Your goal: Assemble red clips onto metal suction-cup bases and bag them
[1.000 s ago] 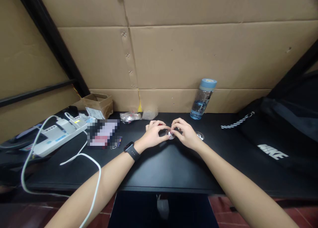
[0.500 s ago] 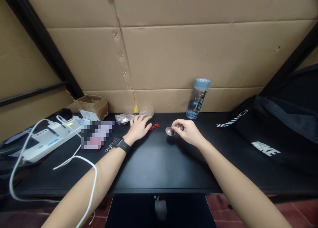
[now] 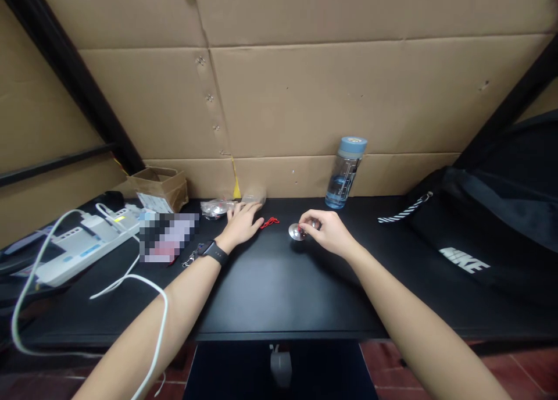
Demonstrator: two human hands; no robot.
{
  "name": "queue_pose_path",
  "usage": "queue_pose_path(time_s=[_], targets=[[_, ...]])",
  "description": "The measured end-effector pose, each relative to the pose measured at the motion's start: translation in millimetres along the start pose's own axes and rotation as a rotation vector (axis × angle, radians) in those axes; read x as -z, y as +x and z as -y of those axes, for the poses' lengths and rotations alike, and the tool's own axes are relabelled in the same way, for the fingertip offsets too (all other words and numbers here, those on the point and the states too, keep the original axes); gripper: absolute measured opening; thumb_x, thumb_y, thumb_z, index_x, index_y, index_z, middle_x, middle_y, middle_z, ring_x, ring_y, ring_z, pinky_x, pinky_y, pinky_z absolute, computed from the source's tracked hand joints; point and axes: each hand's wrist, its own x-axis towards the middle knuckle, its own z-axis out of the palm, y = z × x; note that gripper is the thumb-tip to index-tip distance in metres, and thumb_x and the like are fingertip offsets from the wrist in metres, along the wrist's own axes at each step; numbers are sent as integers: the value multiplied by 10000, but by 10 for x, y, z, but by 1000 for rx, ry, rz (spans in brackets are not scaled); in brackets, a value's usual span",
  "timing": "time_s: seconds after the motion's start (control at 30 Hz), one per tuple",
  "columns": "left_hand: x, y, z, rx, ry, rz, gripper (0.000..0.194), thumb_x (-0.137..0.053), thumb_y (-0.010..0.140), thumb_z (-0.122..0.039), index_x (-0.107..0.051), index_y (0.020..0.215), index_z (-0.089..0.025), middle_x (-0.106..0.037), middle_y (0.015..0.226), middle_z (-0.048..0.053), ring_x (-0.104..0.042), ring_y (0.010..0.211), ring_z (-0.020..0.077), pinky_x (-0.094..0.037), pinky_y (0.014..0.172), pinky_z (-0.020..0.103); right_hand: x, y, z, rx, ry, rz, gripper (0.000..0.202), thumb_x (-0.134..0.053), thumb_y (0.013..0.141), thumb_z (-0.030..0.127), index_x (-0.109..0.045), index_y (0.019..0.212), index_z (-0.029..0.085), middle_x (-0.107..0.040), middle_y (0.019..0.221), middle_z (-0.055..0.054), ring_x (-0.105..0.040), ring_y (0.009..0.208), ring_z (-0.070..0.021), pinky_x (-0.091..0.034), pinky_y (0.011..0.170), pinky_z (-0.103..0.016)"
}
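Note:
My right hand point(image 3: 325, 230) pinches a small metal cymbal point(image 3: 296, 232), a round shiny disc with a bit of red at its middle, held just above the black desk. Another shiny metal part point(image 3: 314, 224) shows behind the fingers, mostly hidden. To the left, my left hand point(image 3: 242, 222) lies with its fingers spread, palm down, wearing a black watch point(image 3: 213, 251) on the wrist. A bunched red cord point(image 3: 270, 222) is beside its thumb. Beyond the fingers are a clear plastic bag point(image 3: 215, 209) with something shiny inside and another clear wrapper point(image 3: 254, 197).
A water bottle point(image 3: 346, 173) with a blue lid stands at the back. On the left are a power strip point(image 3: 89, 250), a white cable point(image 3: 162, 324) crossing my left forearm, and a cardboard box point(image 3: 162, 188). A black bag point(image 3: 488, 231) fills the right side.
The cymbal in my right hand has tipped slightly, showing more of its shiny face. My left hand's fingers have drawn a little closer together. The view has shifted slightly.

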Motion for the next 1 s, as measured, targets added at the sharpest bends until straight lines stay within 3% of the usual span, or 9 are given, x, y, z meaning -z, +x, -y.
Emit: queue_pose_path(time_s=[0.3,0.43,0.57,1.0], targets=[[-20,30,64,39,-49,-24,358,-518,961,-420,-567,1290,-286,-628,1409,72,-423,1366,340,-352,1044,556,-7,0,11,-8,11,31,78,-668,887,166,-725,851,205,-755,801,-2,-606,667,-138,-437,678,-262],[-6,29,63,50,-60,-28,415,-535,948,-409,-527,1341,-274,-614,1414,93,-440,1346,335,-355,1049,544,-7,-1,10,0,9,35,73,-670,888,176,-727,850,200,-755,804,-9,-608,662,-140,-439,676,-264],[15,11,45,27,-46,-13,455,-504,967,-416,-498,1415,-337,-577,1474,55,-413,1366,346,-355,1039,556,-10,-4,12,-2,11,29,67,-673,886,180,-723,844,199,-747,787,-5,-603,651,-137,-438,674,-263],[-20,23,50,5,-38,1,381,-490,970,-417,-615,1318,-325,-582,1477,33,-438,1341,336,-377,1011,540,-11,-9,13,-3,25,54,77,-658,902,204,-726,866,204,-754,807,-11,-620,668,-144,-453,677,-268]])
